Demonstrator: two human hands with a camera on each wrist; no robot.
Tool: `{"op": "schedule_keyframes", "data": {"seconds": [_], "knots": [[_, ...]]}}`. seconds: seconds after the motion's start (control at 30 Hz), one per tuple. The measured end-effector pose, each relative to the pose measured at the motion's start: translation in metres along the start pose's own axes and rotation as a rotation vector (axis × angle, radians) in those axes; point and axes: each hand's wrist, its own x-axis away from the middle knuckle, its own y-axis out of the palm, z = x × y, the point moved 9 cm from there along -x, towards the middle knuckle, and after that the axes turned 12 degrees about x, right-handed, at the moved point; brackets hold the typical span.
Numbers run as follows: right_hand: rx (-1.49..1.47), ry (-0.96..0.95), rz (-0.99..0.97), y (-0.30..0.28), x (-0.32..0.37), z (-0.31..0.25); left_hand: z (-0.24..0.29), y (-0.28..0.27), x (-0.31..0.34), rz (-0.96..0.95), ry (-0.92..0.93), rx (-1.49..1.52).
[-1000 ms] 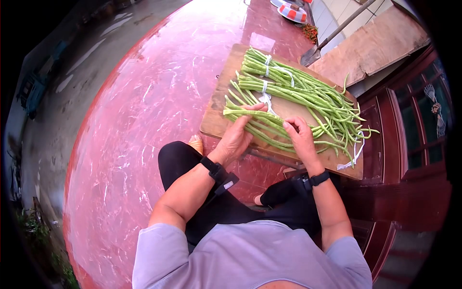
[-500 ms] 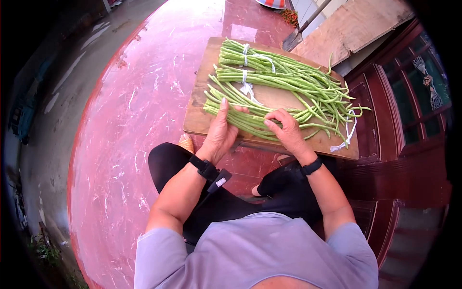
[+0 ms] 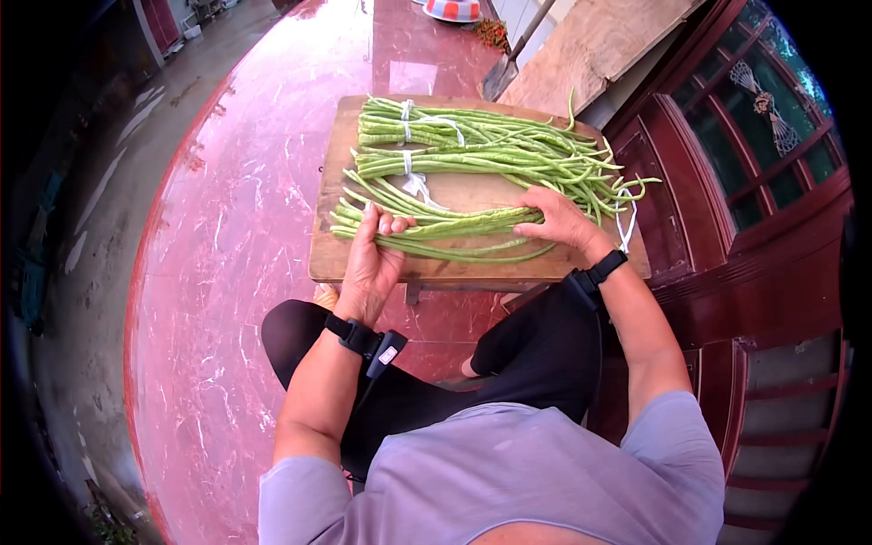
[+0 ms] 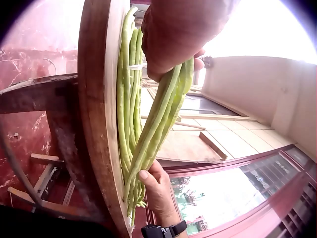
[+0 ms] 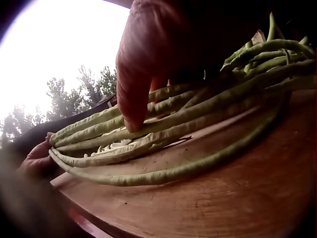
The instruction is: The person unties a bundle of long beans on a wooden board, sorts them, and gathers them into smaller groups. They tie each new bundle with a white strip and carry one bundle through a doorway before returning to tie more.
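Observation:
A loose bunch of long green beans [image 3: 454,225] lies along the near side of a wooden table [image 3: 331,259]. My left hand [image 3: 374,259] grips the bunch close to its left end, thumb raised along the near side. Farther right, my right hand [image 3: 561,221] holds the same beans from above, its thumb against them in the left wrist view. One bean [image 5: 148,177] bows away below the rest in the right wrist view. Behind lie two bean bundles, a far one [image 3: 381,127] and a nearer one [image 3: 381,163], each bound with a white strip.
Another white strip [image 3: 629,221] hangs by the table's right edge. A shovel [image 3: 500,77] and a wooden board [image 3: 590,54] lean beyond the table. Red door panels [image 3: 649,173] stand close on the right. An orange-and-white basin [image 3: 452,10] is at the back.
The head view has swung, so the table sits farther left. My right hand has slid right along the beans, away from the left hand, and now closes round the bunch.

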Motion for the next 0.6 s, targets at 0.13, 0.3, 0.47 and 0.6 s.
{"op": "schedule_keyframes", "data": {"seconds": [0.13,0.3,0.47,0.6], "knots": [[0.017,0.07,0.016,-0.019,-0.004,0.001,0.004,-0.005,0.0,0.01,0.005,0.047],[-0.146,0.165,0.164,-0.071,-0.004,-0.039,0.009,0.006,0.001,-0.018,-0.034,0.23],[0.248,0.043,0.31,-0.052,0.0,-0.014,0.03,0.014,0.002,-0.031,0.027,0.213],[0.445,0.181,0.533,-0.052,0.014,-0.002,0.025,-0.001,0.001,-0.001,-0.012,0.166]]}}
